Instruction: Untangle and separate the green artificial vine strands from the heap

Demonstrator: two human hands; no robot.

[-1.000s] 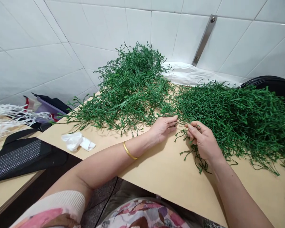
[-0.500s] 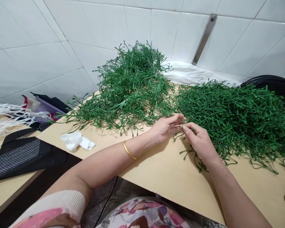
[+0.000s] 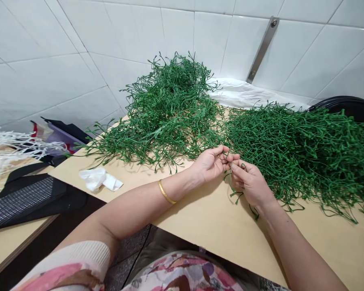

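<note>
Two heaps of artificial green sprigs lie on a pale wooden board (image 3: 218,234). The left heap (image 3: 170,109) stands tall and tangled, and the wider right heap (image 3: 303,153) spreads towards the right edge. Between them, my left hand (image 3: 210,163) and my right hand (image 3: 248,182) meet at the fingertips. Both pinch a thin green sprig (image 3: 234,186), whose thin stems hang below my right palm. A gold bangle (image 3: 166,192) circles my left wrist.
White tiles and a steel bracket (image 3: 262,50) form the wall behind. A white cloth (image 3: 245,93) and a black chair back (image 3: 348,107) lie beyond the sprigs. Crumpled white tissue (image 3: 97,179) sits on the board; white netting (image 3: 12,151) and a black bag (image 3: 27,202) lie left.
My right hand has moved left and up towards my left hand. My left fingers have curled inward, and the sprig between them has risen off the board.
</note>
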